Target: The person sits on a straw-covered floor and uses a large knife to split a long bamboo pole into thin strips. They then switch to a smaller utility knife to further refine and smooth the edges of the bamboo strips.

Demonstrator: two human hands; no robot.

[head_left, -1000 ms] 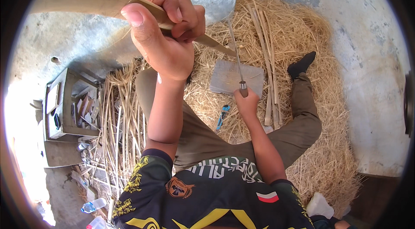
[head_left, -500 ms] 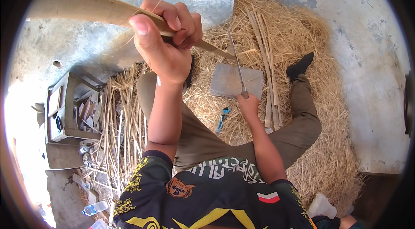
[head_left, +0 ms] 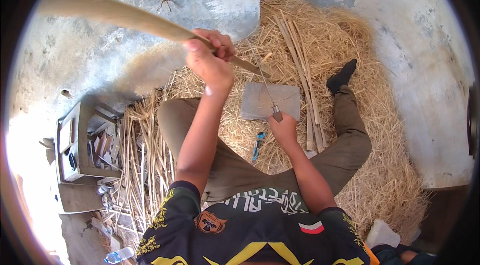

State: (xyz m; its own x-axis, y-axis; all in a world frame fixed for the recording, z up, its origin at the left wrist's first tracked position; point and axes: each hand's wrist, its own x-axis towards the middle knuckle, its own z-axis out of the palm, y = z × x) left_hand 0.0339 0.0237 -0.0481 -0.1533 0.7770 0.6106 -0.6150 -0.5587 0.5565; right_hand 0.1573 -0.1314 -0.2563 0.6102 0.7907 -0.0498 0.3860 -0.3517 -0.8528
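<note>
My left hand is raised, its fingers closed round a long, split bamboo strip. The strip slants from the upper left, where it blurs, down to its lower end right of my hand. Lower down, my right hand grips the handle of a long, thin-bladed knife. The blade points up and away, crossing the strip near its lower end; whether it cuts into the strip I cannot tell. Beneath the blade lies a flat grey block on the straw, between my legs.
Several long bamboo strips lie on the straw to the right. A blue cutter rests nearer me. More strips, a wooden box of offcuts and a plastic bottle are at the left. Walls stand behind and right.
My left hand has moved lower, slightly right and farther from my head, with the bamboo strip. The knife has come slightly toward me and its blade leans more to the left.
</note>
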